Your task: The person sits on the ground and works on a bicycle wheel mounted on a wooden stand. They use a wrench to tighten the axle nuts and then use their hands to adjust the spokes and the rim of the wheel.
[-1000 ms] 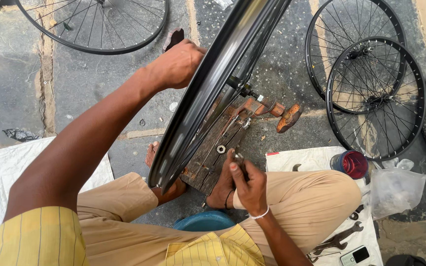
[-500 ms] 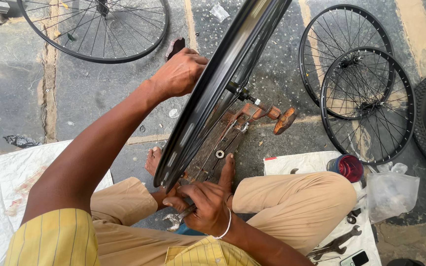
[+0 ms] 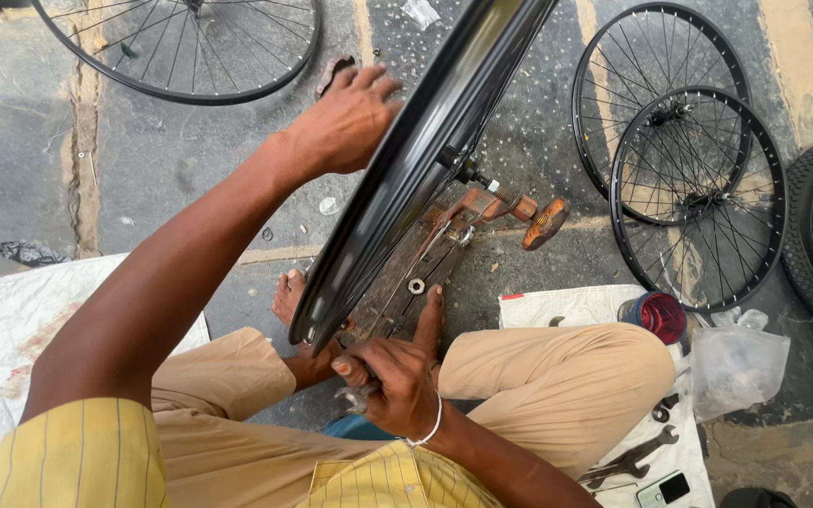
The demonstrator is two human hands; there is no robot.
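Wheel-truing step: left hand open, steadying black rim on stand; right hand clamped on small wrench. Next, likely: wrench onto spoke near rim.

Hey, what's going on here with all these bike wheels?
A person sits on the ground with a black bicycle wheel standing on edge in a rusty wooden stand. The left hand rests on the rim's top, while the right hand grips a small metal tool near the wheel's lower edge. More spoked wheels lie on the pavement, and wrenches sit on a white cloth.
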